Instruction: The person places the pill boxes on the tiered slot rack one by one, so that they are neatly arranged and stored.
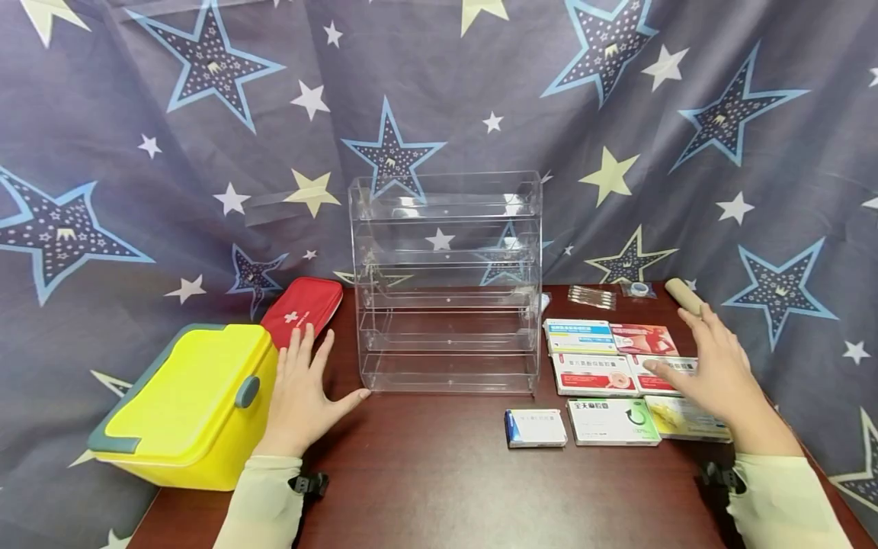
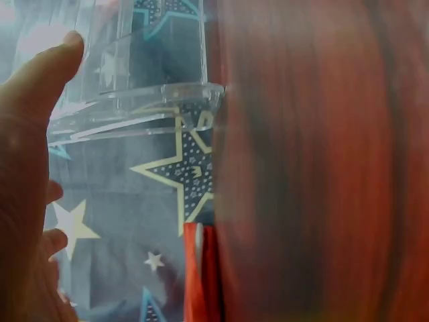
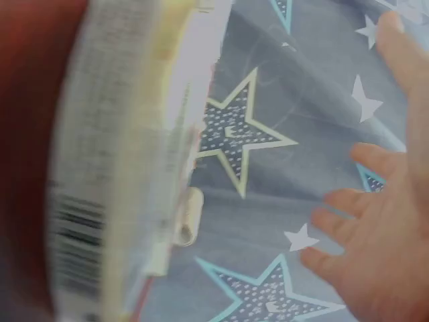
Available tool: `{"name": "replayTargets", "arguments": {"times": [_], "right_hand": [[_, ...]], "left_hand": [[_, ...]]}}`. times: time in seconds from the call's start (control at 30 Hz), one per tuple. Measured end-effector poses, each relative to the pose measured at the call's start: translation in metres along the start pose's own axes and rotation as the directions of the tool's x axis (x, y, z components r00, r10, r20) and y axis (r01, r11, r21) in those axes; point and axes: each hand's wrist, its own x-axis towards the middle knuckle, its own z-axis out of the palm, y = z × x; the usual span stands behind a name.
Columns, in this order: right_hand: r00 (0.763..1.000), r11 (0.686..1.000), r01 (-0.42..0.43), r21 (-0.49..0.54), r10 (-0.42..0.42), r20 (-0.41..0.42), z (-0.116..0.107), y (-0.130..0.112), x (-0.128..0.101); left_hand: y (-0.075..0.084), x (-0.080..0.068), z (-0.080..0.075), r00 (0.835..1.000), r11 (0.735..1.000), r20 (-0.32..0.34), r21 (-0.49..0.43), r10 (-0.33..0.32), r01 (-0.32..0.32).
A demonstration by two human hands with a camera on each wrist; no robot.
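Observation:
My left hand [image 1: 302,393] is held with fingers spread between the yellow box [image 1: 185,396] and a clear tiered display rack [image 1: 448,343], holding nothing. In the left wrist view its thumb appears near the rack's edge [image 2: 147,100]. On the other side, my right hand [image 1: 720,374] hovers, fingers apart, over the right end of several medicine boxes. Among these are a white-and-red box [image 1: 593,375], a green-and-white box [image 1: 613,422], a yellow-and-white box [image 1: 686,419] and a blue-and-white box [image 1: 579,335]. A smaller blue-and-white box [image 1: 538,428] lies left of them.
A red first-aid pouch [image 1: 302,309] lies behind the yellow box. Toward the back right are a packet of swabs [image 1: 592,296], a small bagged roll [image 1: 639,290] and a beige roll [image 1: 684,295]. A star-patterned cloth [image 1: 439,76] hangs behind the brown table [image 1: 425,473].

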Motion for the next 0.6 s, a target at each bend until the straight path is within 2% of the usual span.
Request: {"name": "replayTargets", "arguments": {"times": [0.2, 0.33, 0.47, 0.6], "right_hand": [[0.992, 0.999, -0.012, 0.038, 0.007, 0.128, -0.014, 0.004, 0.023], [0.972, 0.995, -0.04, 0.092, 0.018, 0.234, -0.016, 0.018, 0.042], [0.945, 0.986, -0.099, 0.136, 0.05, 0.322, -0.015, 0.031, 0.06], [0.921, 0.976, -0.137, 0.167, 0.064, 0.385, -0.012, 0.038, 0.078]], "left_hand": [[0.001, -0.002, 0.007, 0.997, 0.984, 0.079, -0.172, -0.023, 0.037], [0.0, -0.005, 0.016, 0.992, 0.961, 0.12, -0.268, -0.041, 0.072], [-0.003, -0.008, 0.027, 0.984, 0.923, 0.166, -0.363, -0.068, 0.125], [-0.005, -0.01, 0.035, 0.978, 0.864, 0.189, -0.475, -0.085, 0.167]]}}
